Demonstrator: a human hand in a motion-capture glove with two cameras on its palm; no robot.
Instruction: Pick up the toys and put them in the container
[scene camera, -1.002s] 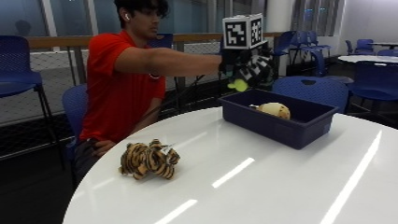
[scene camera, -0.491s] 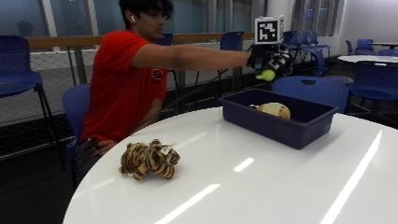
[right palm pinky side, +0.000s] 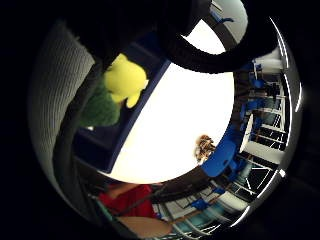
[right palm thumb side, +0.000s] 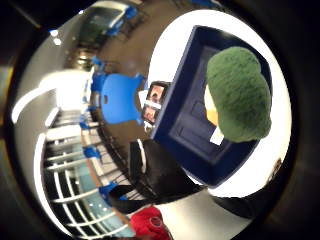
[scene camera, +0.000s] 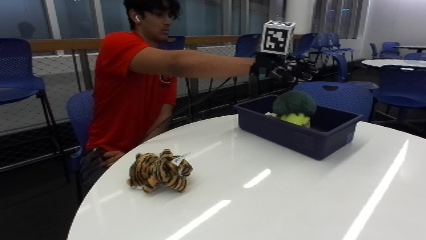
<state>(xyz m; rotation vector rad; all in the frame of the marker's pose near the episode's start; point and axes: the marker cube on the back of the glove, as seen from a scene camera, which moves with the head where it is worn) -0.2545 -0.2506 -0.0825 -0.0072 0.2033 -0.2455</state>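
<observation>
Outside view showed the gloved right hand (scene camera: 283, 67) above the blue container (scene camera: 299, 131), fingers spread and empty, with the green-and-yellow plush (scene camera: 294, 107) in the container. The tiger plush (scene camera: 160, 171) lay on the table (scene camera: 279, 200); probably soft and light, best gripped around its body.

A green-and-yellow plush toy (scene camera: 295, 107) is seen in the dark blue container (scene camera: 299, 132) at the worktop's two o'clock. A striped tiger plush (scene camera: 160, 171) lies at eight o'clock, well apart.

Striped orange-black tiger toy (scene camera: 160, 171), green-yellow plush (scene camera: 294, 107), navy container (scene camera: 299, 132).
</observation>
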